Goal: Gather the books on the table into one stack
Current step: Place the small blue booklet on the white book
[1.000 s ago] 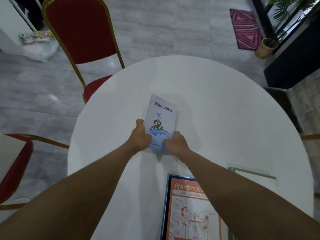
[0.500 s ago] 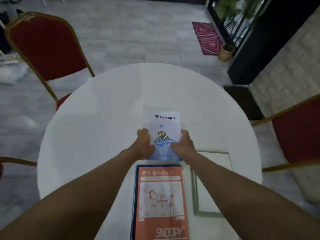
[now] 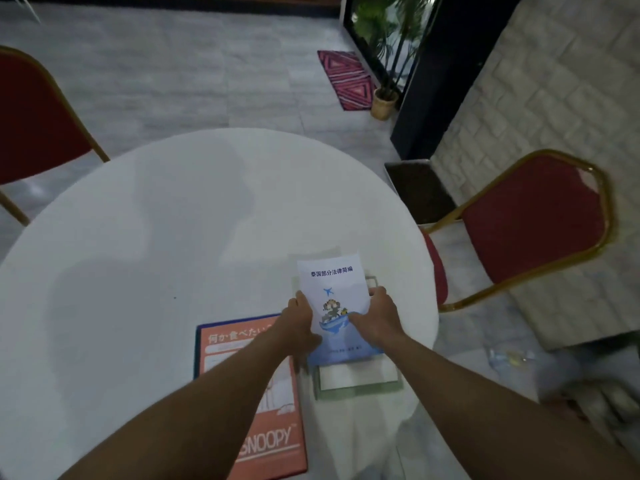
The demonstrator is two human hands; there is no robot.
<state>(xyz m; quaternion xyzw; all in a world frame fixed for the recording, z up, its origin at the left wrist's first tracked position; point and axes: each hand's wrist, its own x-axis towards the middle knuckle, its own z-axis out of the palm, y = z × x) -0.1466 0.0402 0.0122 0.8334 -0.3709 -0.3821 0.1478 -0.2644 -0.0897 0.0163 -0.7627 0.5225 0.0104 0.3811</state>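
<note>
Left hand (image 3: 298, 320), right hand (image 3: 379, 317): fingers curled round side edges of white-blue booklet (image 3: 332, 285). Booklet over green-bordered book (image 3: 356, 379), 4 o'clock sector of worktop (image 3: 138, 254); resting or hovering, cannot tell. Best: square corners, lower flat, release both sides together. Orange Snoopy book (image 3: 273, 445) at 9 o'clock, not yet stacked.

A red-cushioned chair (image 3: 530, 216) with a gold frame stands at the right, and another like it (image 3: 31, 123) at the far left. On the grey tiled floor (image 3: 173, 64) lies a pink patterned rug (image 3: 346, 79), just beside a potted plant (image 3: 384, 102) in a woven basket. A pale brick-patterned wall (image 3: 554, 81) fills the upper right.
</note>
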